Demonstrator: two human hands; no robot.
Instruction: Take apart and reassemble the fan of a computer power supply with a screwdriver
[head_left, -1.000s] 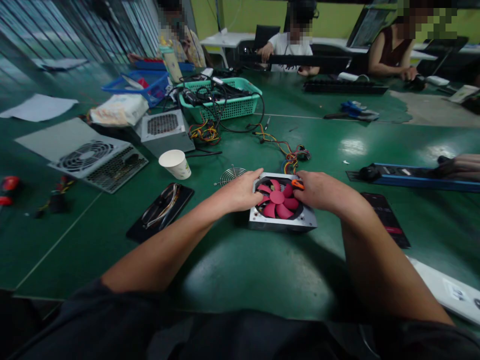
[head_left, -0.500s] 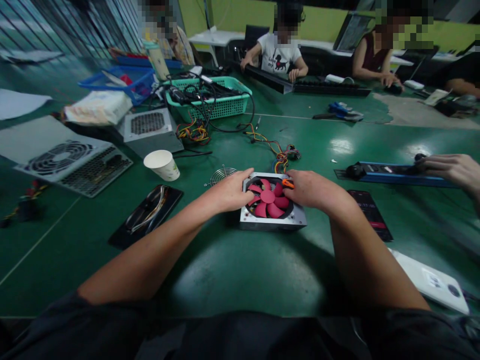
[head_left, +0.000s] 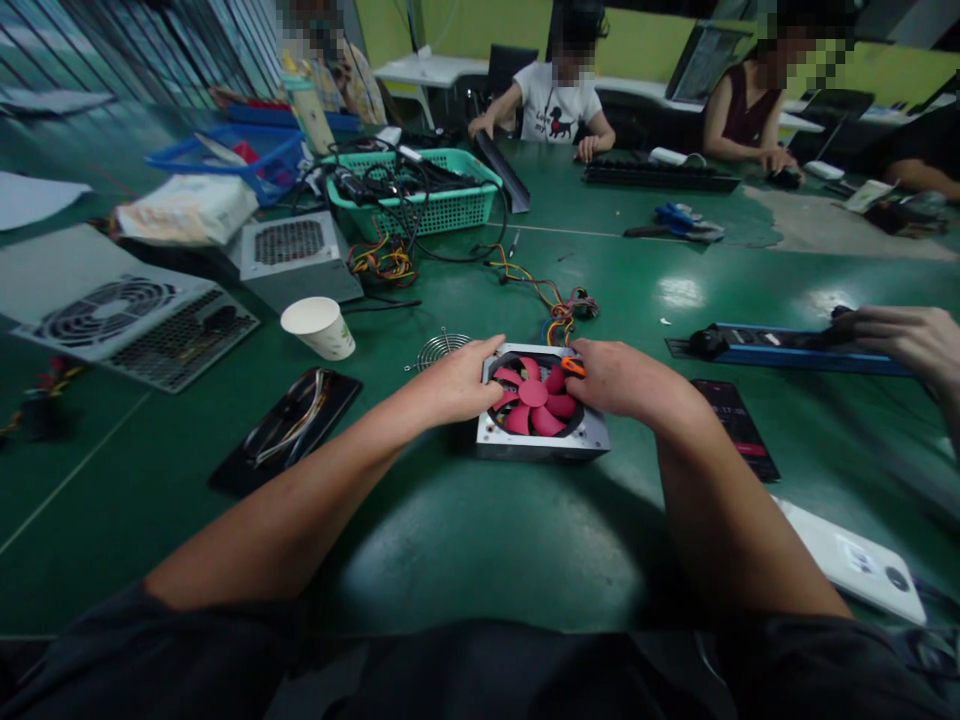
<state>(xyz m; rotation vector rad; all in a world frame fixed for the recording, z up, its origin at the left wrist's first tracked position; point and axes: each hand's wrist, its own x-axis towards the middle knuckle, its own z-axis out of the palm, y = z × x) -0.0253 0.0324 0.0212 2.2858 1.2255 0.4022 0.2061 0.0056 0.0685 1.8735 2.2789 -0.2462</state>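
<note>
A metal computer power supply (head_left: 592,435) with its red fan (head_left: 533,393) facing up lies on the green table in front of me. My left hand (head_left: 466,384) grips its left side, thumb on the top edge by the fan. On the far right corner my right hand (head_left: 611,378) is closed around the casing. A small orange piece (head_left: 574,367) shows at that hand's fingers; what it belongs to is hidden. From the unit's back runs a bundle of coloured wires (head_left: 559,308). Behind my left hand lies a round wire fan guard (head_left: 442,350).
A paper cup (head_left: 318,328), a dark tray with cables (head_left: 289,430) and more power supplies (head_left: 292,255) stand left. Behind is a green basket (head_left: 420,205) of cables. On the right are phones (head_left: 735,425) and another person's hand (head_left: 911,340) at a blue-edged strip (head_left: 795,348).
My hands keep the same hold on the power supply. Across the table, a person has swung a long black piece towards the green basket. The view has shifted slightly.
</note>
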